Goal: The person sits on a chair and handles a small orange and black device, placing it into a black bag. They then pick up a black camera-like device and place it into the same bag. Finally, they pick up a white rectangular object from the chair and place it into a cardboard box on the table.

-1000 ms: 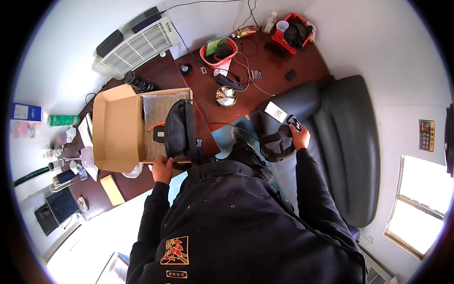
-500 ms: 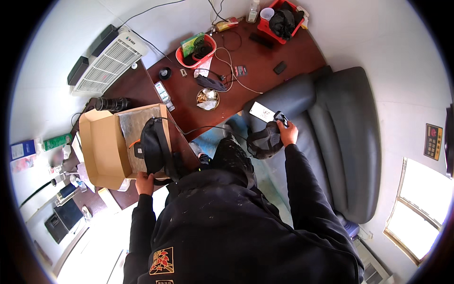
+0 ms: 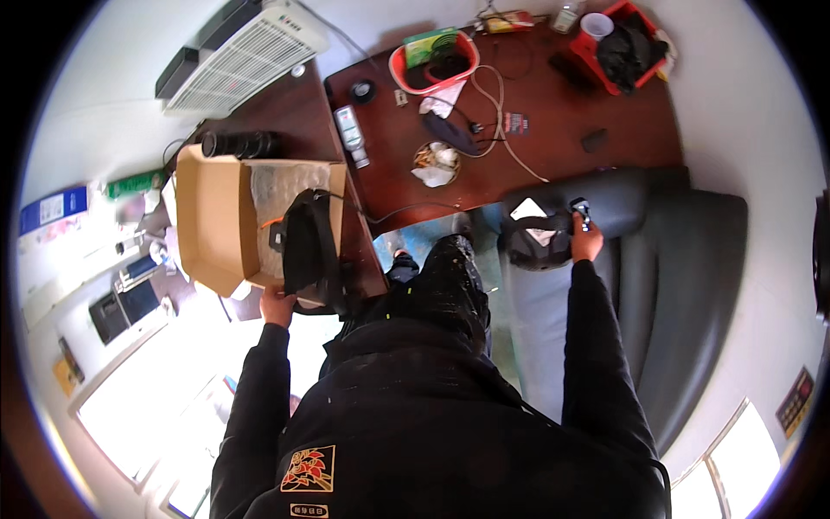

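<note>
**Black bag held at the box, second black bundle gripped on the sofa**

Black bag [image 3: 307,246] hangs over the near edge of the open cardboard box [image 3: 212,216] at about nine o'clock from the person's knees; the left hand [image 3: 278,304] is closed on the bag's lower end, just below the box's front flap; most of the bag lies across the box's mouth rather than down inside it, so judged from this frame it is neither fully in nor fully out. Clear plastic wrap [image 3: 290,183] shows in the box behind the bag; a black cylinder [image 3: 242,143] rests at the box's far side, toward eleven o'clock.

At two o'clock, the right hand [image 3: 586,246] reaches out to the grey sofa [image 3: 683,285]; its fingers are wrapped round a small dark item with a blue spot [image 3: 579,208], touching a dark bundle [image 3: 536,238] with a white label on the sofa's arm; exactly what is clamped there is too small to tell.

At twelve o'clock the brown desk [image 3: 553,147] carries a red bowl [image 3: 432,65], a white cable [image 3: 497,112], a red tray [image 3: 618,43] and a small bottle [image 3: 350,130]; a white heater [image 3: 246,52] stands at eleven o'clock. By appearances, both hands are mid-handling; nothing is set down yet.
</note>
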A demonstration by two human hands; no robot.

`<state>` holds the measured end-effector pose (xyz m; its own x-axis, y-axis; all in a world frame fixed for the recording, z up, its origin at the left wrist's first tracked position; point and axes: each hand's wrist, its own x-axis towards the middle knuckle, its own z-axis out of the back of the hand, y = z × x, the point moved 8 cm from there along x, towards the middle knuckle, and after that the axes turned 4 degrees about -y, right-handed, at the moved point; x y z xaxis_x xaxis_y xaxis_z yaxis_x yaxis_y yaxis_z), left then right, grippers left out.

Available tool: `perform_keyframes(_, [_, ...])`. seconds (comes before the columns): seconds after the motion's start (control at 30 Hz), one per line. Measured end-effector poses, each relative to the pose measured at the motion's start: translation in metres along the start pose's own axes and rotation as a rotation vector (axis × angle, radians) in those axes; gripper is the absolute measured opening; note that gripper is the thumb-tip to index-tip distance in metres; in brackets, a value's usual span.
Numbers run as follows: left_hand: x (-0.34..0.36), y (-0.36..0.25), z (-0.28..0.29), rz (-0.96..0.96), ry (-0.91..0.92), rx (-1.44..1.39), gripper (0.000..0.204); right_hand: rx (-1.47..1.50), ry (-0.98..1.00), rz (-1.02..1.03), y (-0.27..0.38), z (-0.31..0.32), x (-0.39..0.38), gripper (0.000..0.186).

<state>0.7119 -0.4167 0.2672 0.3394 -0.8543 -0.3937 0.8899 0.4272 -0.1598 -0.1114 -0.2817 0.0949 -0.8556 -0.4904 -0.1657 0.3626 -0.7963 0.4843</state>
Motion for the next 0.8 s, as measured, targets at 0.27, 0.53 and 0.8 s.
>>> perform_keyframes(0.27, [-0.003,0.017,-0.010,0.095,-0.054,-0.101,0.033,-0.093,0.043,-0.003,0.018,-0.010,-0.006,0.064])
perform_keyframes(0.53, [-0.045,-0.079,0.035,-0.354,-0.377,0.018,0.033,-0.111,0.003,0.061,0.068,0.064,-0.127,0.057])
perform_keyframes(0.8, [-0.070,-0.121,0.015,-0.719,-0.093,-0.122,0.028,-0.054,-0.050,0.077,0.107,0.136,-0.203,0.052])
